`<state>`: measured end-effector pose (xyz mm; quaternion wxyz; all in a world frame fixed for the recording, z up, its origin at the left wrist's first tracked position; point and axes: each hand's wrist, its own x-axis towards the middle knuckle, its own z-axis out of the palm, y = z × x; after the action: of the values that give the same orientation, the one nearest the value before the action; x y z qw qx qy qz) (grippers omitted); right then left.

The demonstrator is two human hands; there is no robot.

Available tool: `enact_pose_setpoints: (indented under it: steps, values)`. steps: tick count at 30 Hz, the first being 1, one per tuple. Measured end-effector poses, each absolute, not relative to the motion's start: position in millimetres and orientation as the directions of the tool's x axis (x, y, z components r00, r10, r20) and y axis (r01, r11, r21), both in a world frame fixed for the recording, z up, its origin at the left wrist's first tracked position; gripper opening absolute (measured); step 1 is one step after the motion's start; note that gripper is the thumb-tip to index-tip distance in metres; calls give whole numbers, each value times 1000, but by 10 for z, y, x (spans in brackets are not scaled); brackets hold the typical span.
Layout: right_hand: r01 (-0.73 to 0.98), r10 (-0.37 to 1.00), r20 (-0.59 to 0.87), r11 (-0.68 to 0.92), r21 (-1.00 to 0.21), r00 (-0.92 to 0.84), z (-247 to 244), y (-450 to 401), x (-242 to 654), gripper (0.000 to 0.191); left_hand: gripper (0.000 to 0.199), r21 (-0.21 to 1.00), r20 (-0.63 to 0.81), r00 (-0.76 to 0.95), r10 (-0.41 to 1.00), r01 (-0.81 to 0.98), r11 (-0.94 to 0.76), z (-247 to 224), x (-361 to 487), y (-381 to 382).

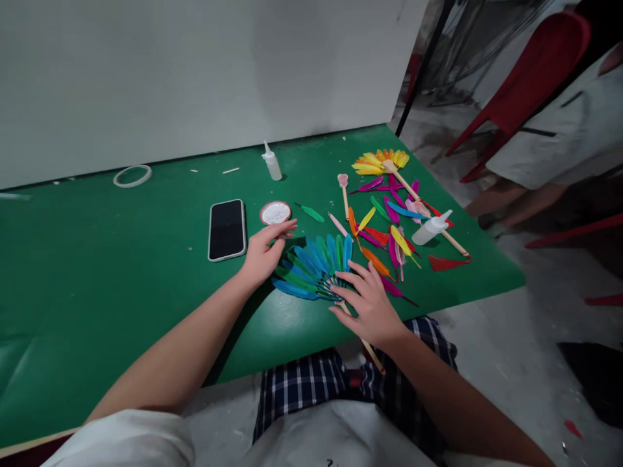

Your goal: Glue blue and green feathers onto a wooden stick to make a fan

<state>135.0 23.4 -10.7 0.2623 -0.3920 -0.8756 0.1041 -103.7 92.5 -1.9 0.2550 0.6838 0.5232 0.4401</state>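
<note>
A fan of blue and green feathers [311, 259] lies on the green table, spread toward the upper left. Its thin wooden handle [372, 357] reaches past the front edge. My right hand [372, 305] rests on the gathered quill ends, fingers spread and laid over them rather than wrapped round. Just above the fan's left side is my left hand [267, 251], fingers stretched out to the right beside a small round white dish [275, 211] with a red rim. Nothing shows in that hand. A loose green feather [310, 212] lies right of the dish.
A phone [227, 230] lies left of the dish, with a glue bottle [272, 163] behind. Loose coloured feathers [379, 256], a yellow feather fan [379, 162] and another glue bottle [432, 227] occupy the right side. A tape roll [132, 176] lies far left. Someone stands near a red chair [535, 71].
</note>
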Motion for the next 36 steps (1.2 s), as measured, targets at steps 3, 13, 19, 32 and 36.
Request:
enact_pose_setpoints:
  steps: [3,13,19,32,36]
  values:
    - [634,740,378,672,-383,-556,-96,229,1352,27,39,889,175,129,976,405,-213,-26,-976,910]
    - [657,737,403,671,-344,-542,-92,211,1352,30,52,852,70,295,953,479,-211,-40,-956,946]
    - [660,729,413,677,-324,-545,-126,227,1357,29,51,847,104,315,943,469,-250,-79,-972,968]
    - [681,830,386,553,-479,-402,262,832,1274,17,45,997,67,104,992,16,-69,-147,-1026,1106]
    - [741,896,211,443,-505,-391,298,1411,978,12,42,997,55,32,998,-51,-53,-138,-1034,1118]
